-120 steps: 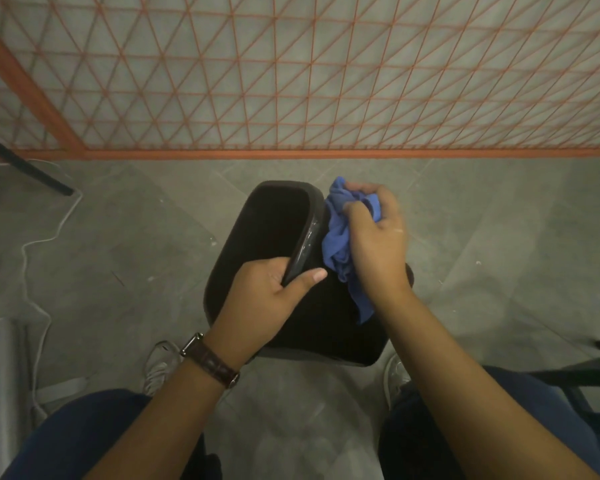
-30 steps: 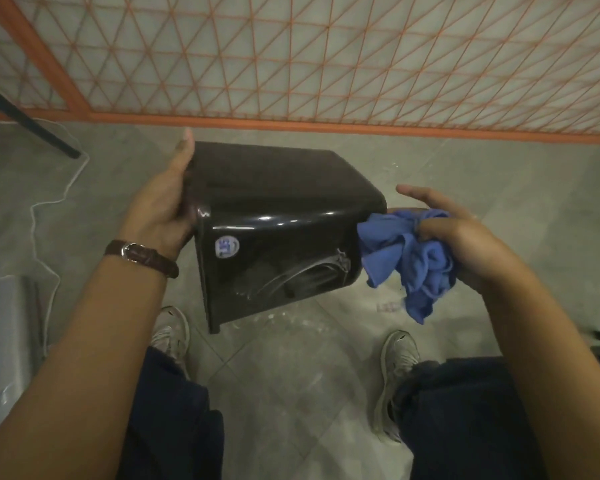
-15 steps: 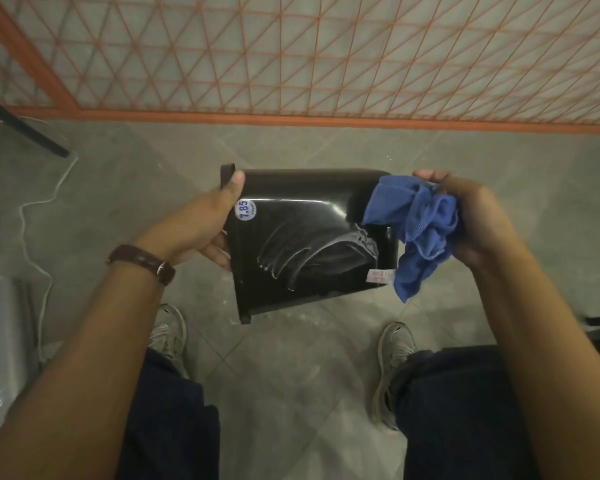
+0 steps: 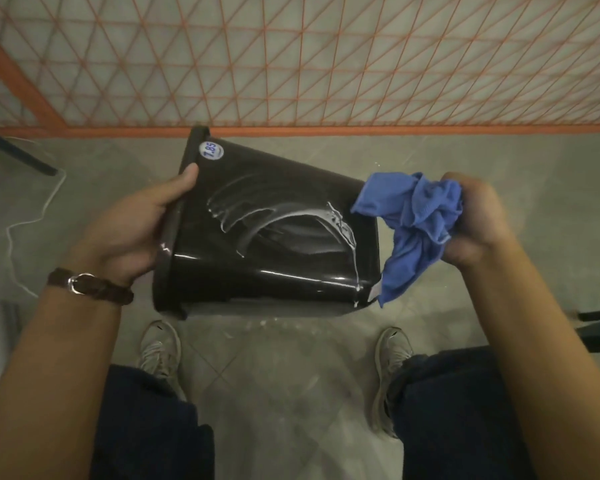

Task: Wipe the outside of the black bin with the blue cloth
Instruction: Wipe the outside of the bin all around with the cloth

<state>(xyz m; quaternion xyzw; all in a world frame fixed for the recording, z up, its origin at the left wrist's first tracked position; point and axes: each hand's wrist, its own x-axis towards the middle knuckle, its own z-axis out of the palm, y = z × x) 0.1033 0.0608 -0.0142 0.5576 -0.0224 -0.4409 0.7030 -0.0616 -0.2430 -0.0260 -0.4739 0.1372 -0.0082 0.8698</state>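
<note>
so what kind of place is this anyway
Probably an indoor workroom or storage area: bare grey tiled floor, an orange wire mesh partition behind, and a loose white cable on the floor.

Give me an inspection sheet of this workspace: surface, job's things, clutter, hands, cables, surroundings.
Surface: grey tiled floor, pale splashes under the bin.
Job's things: black bin held on its side, white wet streaks on its wall; blue cloth bunched at its base end.
Clutter: nothing seen.
Hands: left hand grips the bin's rim; right hand holds the cloth.
Cables: white cable on the floor, left.
Surroundings: orange lattice fence ahead; dark leg far left.
</note>
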